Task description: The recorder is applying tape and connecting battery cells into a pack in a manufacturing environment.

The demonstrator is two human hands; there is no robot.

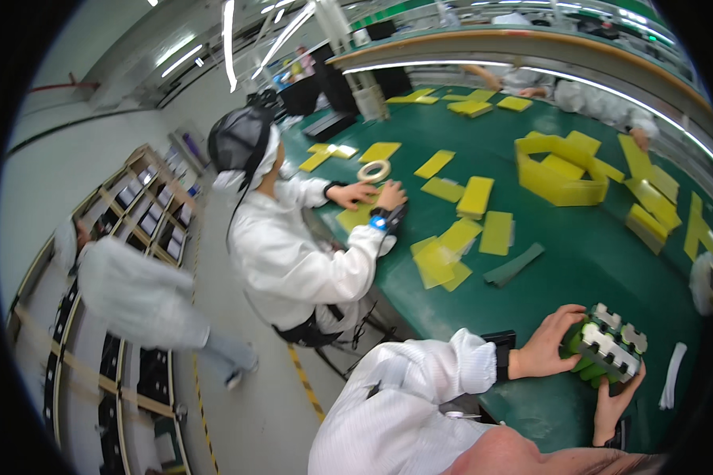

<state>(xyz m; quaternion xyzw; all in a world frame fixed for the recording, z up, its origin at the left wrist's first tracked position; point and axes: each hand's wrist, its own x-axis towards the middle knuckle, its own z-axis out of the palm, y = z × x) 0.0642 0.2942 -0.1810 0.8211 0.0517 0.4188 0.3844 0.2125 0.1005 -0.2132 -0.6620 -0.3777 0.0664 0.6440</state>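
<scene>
1. Lower right of the frame: the left hand is clamped on the near side of a battery pack, fingers curled over its green cells.
2. The right hand grips the pack from below, thumb up against its edge.
3. White metal strips already sit across the top of the pack; no yellow sheet is on it yet, so I judge wrapping is left.
4. Just right, a white strip lies on the green table.
5. Further up, yellow sheets lie scattered; a co-worker presses one down.
</scene>
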